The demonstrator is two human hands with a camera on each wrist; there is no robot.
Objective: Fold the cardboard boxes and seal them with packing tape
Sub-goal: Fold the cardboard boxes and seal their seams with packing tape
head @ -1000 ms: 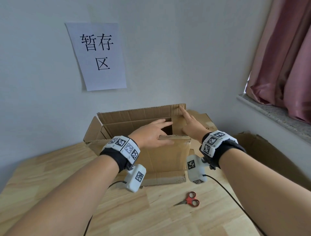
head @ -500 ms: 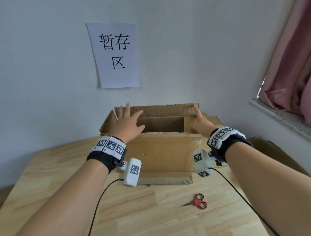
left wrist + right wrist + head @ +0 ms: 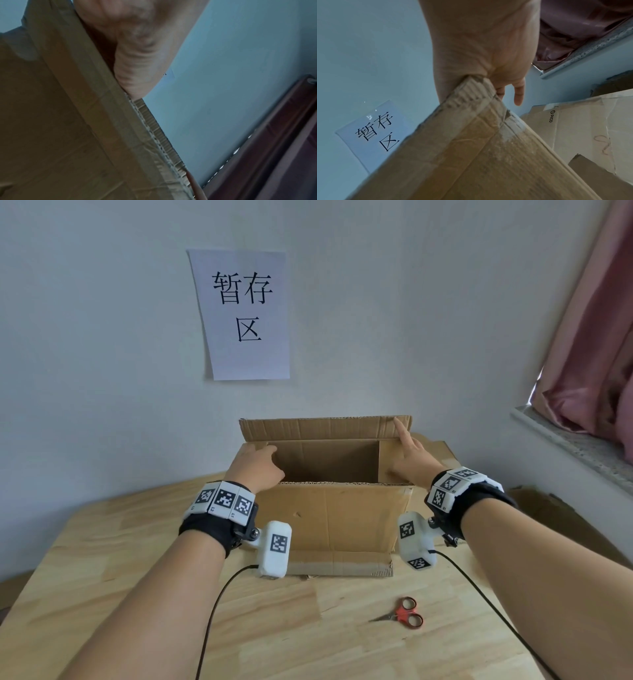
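An open brown cardboard box (image 3: 329, 515) stands on the wooden table (image 3: 137, 577) close to the wall, its back flap upright. My left hand (image 3: 257, 467) sits on the box's near left top corner, fingers curled over the left edge and thumb pointing inward. In the left wrist view only the palm (image 3: 137, 47) shows, lying against the cardboard edge (image 3: 68, 135). My right hand (image 3: 411, 455) is at the right wall, its index finger straight up against the back flap. In the right wrist view the box corner (image 3: 471, 155) is wedged at the base of the thumb (image 3: 488, 40).
Red-handled scissors (image 3: 404, 616) lie on the table in front of the box. Flattened cardboard (image 3: 565, 518) leans at the right below the window sill (image 3: 575, 446) and pink curtain (image 3: 596, 337). A paper sign (image 3: 243, 313) hangs on the wall.
My left hand went from the middle of the box to the far left flap, then came down onto the near left corner. The right hand stayed at the right back corner.
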